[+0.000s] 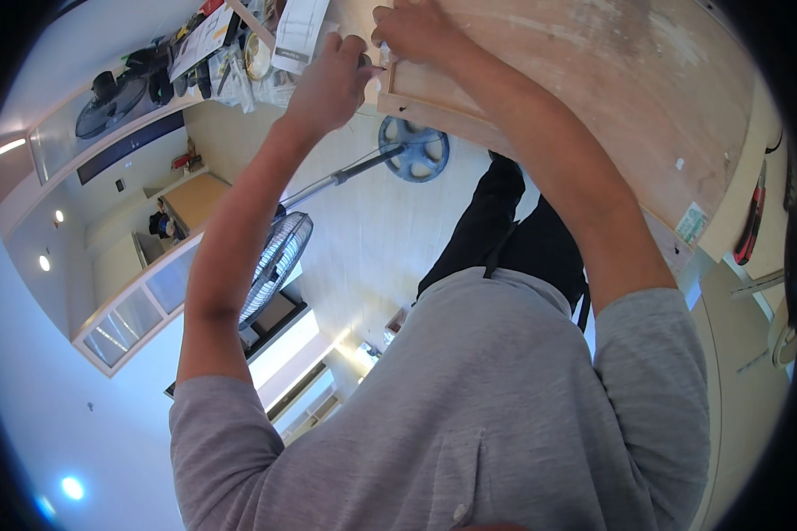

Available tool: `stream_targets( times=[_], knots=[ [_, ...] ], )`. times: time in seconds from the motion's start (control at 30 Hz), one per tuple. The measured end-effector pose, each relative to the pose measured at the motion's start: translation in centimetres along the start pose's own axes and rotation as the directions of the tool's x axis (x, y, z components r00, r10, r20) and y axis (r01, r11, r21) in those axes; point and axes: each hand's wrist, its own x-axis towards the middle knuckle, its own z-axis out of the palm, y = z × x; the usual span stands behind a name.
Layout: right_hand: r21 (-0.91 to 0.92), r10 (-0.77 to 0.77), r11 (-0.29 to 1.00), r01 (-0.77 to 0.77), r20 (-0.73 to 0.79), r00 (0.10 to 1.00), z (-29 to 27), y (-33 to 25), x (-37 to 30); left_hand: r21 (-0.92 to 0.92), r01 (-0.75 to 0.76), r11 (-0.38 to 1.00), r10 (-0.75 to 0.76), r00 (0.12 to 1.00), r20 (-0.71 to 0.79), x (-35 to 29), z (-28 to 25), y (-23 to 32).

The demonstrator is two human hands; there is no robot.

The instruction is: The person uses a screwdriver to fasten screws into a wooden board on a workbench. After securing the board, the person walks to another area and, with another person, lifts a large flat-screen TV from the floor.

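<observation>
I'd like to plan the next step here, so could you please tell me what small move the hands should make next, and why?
Probably steady the board with the right hand and press the small tool in the left hand squarely into the corner. Both hands already meet at that edge, and the tool tip sits right against it; what the tool is cannot be told.

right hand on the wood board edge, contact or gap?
Touching. The head view shows the right hand with its fingers pressed on the corner edge of the wooden board, with no gap visible between them.
</observation>
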Motion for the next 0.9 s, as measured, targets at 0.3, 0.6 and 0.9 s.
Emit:
stream_targets(
  times=[0.3,0.6,0.9],
  knots=[
    [0.021,0.061,0.998,-0.059,-0.133,0.989,0.8,-0.2,0.1,0.016,-0.193,0.981,0.192,0.964,-0.181,-0.5,0.3,-0.3],
    [-0.004,-0.009,1.000,0.009,-0.074,0.997,-0.1,-0.2,-0.5,0.134,0.340,0.931,-0.345,0.939,0.014,0.2,0.5,0.7],
    [0.094,0.032,0.995,-0.030,-0.020,0.999,-0.4,-0.3,0.1,-0.026,-0.082,0.996,0.081,0.995,-0.054,-1.0,0.4,-0.8]
  ],
)
